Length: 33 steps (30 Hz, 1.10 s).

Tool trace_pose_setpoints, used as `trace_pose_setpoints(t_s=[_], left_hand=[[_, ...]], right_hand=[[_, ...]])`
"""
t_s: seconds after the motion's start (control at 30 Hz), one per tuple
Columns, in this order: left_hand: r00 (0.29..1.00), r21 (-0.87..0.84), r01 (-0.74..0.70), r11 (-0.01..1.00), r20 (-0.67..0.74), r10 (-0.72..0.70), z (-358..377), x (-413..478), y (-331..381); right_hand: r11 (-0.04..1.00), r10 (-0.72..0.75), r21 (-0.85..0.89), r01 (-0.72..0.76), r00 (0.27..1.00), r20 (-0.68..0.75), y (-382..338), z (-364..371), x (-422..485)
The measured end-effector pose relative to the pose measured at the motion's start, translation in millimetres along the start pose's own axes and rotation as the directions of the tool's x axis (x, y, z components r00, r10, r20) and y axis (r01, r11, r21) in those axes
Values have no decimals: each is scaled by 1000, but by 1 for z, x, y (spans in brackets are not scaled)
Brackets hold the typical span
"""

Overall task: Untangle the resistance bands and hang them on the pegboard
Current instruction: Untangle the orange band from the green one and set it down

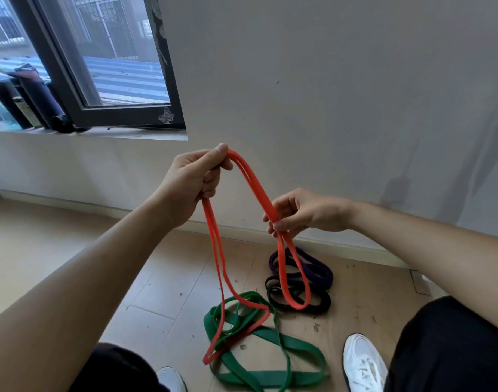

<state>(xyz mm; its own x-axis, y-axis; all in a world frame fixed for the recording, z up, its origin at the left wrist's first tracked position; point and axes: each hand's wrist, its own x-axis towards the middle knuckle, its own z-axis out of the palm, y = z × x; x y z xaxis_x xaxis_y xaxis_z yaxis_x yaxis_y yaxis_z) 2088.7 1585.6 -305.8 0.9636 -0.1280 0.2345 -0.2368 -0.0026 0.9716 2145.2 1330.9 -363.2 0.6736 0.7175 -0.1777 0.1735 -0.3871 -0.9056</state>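
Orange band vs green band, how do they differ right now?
The orange band is held up by the left hand and right hand; the green band lies on the floor, untouched. The orange band is narrower than the green band. Orange hangs in long loops; green sprawls flat. Both are flat bands, overlapping near the floor.

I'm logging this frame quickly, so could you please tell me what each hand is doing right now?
Left hand: closed, gripping the orange band at its top.
Right hand: closed, pinching the same band lower down.
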Motion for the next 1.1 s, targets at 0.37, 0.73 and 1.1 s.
trace_pose_setpoints(t_s=[0.37, 0.73, 1.1], left_hand=[[985, 39, 12, 999, -173, -5, -17, -1, -6], [981, 13, -42, 999, -188, 44, -16, -2, -2], [960, -9, -13, 1000, -279, 10, -44, -4, -8]], right_hand=[[999, 37, -25, -38, 999, -33, 20, -12, 4], [992, 86, -69, -102, 975, -205, 35, -2, 15], [829, 144, 558, -38, 979, -147, 22, -34, -3]])
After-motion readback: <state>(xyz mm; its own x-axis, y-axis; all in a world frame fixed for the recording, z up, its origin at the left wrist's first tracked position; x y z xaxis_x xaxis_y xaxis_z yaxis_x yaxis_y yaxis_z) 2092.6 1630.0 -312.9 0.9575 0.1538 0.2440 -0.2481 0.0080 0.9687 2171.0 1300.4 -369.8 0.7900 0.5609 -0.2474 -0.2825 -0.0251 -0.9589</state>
